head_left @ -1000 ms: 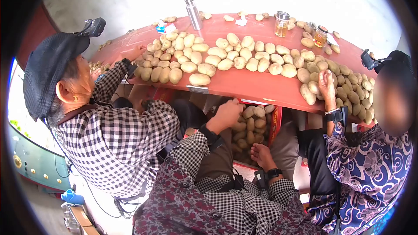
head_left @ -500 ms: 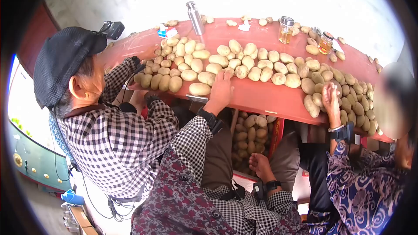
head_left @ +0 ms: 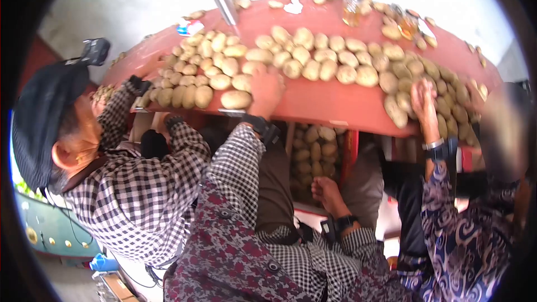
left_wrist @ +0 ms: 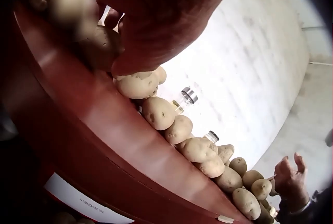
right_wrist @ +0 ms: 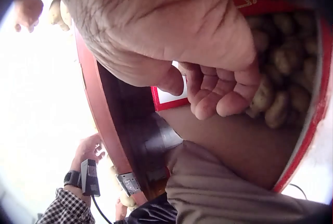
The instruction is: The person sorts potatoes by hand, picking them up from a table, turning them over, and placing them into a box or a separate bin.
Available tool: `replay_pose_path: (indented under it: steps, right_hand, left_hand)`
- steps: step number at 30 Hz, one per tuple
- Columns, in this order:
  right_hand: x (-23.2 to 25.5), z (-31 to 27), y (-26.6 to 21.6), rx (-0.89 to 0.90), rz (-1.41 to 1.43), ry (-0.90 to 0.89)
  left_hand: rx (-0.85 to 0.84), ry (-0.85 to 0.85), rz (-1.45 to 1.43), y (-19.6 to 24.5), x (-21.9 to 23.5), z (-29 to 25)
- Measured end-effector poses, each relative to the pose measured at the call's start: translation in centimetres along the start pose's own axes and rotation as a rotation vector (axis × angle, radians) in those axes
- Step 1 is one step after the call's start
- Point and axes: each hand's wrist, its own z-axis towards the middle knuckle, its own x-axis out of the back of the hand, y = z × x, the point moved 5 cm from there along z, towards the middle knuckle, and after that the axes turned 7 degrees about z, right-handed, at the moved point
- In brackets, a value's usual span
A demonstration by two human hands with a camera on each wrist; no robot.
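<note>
My left hand [head_left: 266,93] is on the red table's near side, among the potatoes [head_left: 329,70]. In the left wrist view its thumb and fingers close around a potato [left_wrist: 101,46] near the table edge; the palm hides part of it. Another large potato [head_left: 236,99] lies just left of that hand. Low in front of my body, my right hand [head_left: 331,194] hangs with loosely bent fingers and nothing in them. Beneath the table, a red-edged box [right_wrist: 325,86] holds many potatoes [right_wrist: 285,60], right by the right hand.
A person in a checked shirt [head_left: 128,201] sits at left, another in a patterned shirt [head_left: 442,235] at right, whose hand [head_left: 425,103] touches potatoes. A steel bottle [head_left: 224,4] and glass jars [head_left: 352,8] stand at the table's back. A tissue pack [head_left: 189,28] lies there.
My left hand has gone from above the box up onto the table and to the potatoes' front row. My right hand stays low by the box. The head view has shifted.
</note>
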Motion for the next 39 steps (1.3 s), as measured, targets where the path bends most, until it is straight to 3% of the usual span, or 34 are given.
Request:
replay_pose_path:
  steps: [2, 5, 7, 10, 12, 14, 16, 17, 21, 24, 25, 26, 27, 29, 32, 33, 36, 39]
  right_hand:
    - [-0.4, -0.6, -0.4, 0.044, 0.002, -0.024]
    - [0.1, -0.1, -0.2, 0.054, -0.043, -0.024]
    - [0.0, -0.6, -0.3, 0.005, -0.050, 0.044]
    - [-0.1, -0.9, -0.7, -0.020, -0.060, 0.085]
    - [-0.1, -1.0, -0.5, -0.023, -0.069, 0.086]
    - [-0.1, -0.8, -0.5, -0.018, -0.080, 0.076]
    - [-0.4, -1.0, -0.6, -0.033, -0.082, 0.121]
    - [-0.5, -1.1, -0.8, -0.036, -0.081, 0.146]
    - [-0.5, -1.4, -0.9, -0.014, -0.075, 0.153]
    - [-0.5, -1.1, -0.9, -0.007, -0.094, 0.119]
    - [-0.6, -1.3, -0.9, -0.014, -0.106, 0.107]
    - [-0.8, -1.2, -0.9, -0.019, -0.120, 0.092]
    - [-1.0, -1.1, -0.9, -0.015, -0.128, 0.083]
    - [-0.8, -1.0, -0.8, -0.003, -0.136, 0.087]
    - [-0.8, -1.2, -0.6, 0.012, -0.146, 0.098]
    - [-0.9, -1.4, -0.7, 0.022, -0.156, 0.093]
    - [-0.7, -1.2, -0.3, 0.018, -0.152, 0.096]
    - [-0.6, -1.2, -0.2, 0.016, -0.137, 0.109]
  left_hand:
    - [-0.031, 0.065, -0.015, 0.0, -0.4, -0.8]
    - [-0.114, 0.016, -0.081, -0.2, -0.7, -1.8]
    - [-0.140, 0.032, -0.166, 0.4, 2.1, -3.3]
    - [-0.015, -0.033, -0.496, 1.3, 4.8, -6.7]
    - [-0.046, -0.071, -0.686, 0.9, 1.8, -9.1]
    - [0.357, -0.773, -0.943, 2.2, 0.2, -12.1]
    - [0.498, -0.986, -1.122, 2.8, -1.6, -14.6]
    - [0.621, -0.987, -1.239, 2.9, -2.5, -15.4]
    - [0.827, -0.754, -1.432, 2.4, -6.6, -15.3]
    - [0.767, -0.477, -1.275, 1.5, -6.9, -14.4]
    - [0.743, -0.495, -1.198, 1.5, -6.1, -14.2]
    - [0.532, -0.431, -0.990, -0.2, -10.3, -14.2]
    - [0.443, -0.369, -0.937, -0.7, -10.3, -14.1]
    - [0.329, -0.288, -0.849, -0.4, -7.3, -13.9]
    - [0.030, 0.133, -0.685, 0.1, -0.8, -13.0]
    - [0.091, 0.091, -0.708, 0.2, 0.7, -12.7]
    - [-0.037, 0.291, -0.438, 0.1, 4.6, -11.8]
    - [0.100, 0.309, -0.269, -1.4, 5.7, -10.8]
